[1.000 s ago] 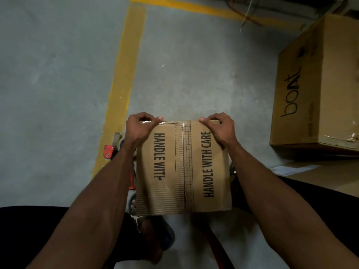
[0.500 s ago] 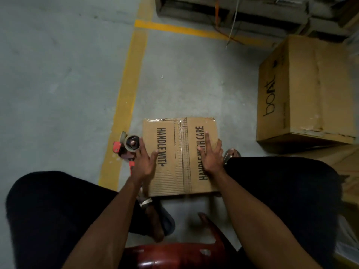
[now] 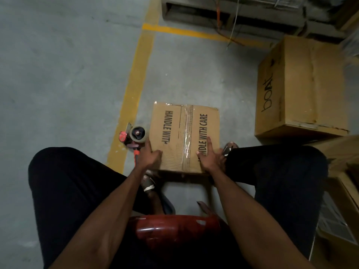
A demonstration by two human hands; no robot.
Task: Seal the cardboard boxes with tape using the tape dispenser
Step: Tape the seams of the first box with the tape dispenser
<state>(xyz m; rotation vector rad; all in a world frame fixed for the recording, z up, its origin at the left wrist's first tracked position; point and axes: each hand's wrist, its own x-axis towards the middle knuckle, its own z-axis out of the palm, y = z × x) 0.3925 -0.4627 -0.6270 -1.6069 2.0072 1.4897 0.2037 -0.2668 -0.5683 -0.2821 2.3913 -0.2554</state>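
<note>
Both arms reach down, left hand [image 3: 152, 155] and right hand [image 3: 209, 156] resting straight-fingered on the taped box [image 3: 185, 133].

The left hand [image 3: 150, 156] covers the near left corner of the small box [image 3: 185, 136] and the end of its "HANDLE WITH" print — the tape dispenser [image 3: 134, 137], just left of the box, has its handle partly behind that hand. Right of the box, a larger carton [image 3: 303, 90] shows blurred edges.

You have two closed boxes, one [image 3: 185, 136] at 12 o'clock, one [image 3: 303, 88] at 2 o'clock, one tape dispenser [image 3: 134, 137] and two hands, left [image 3: 150, 156] and right [image 3: 210, 158].
</note>
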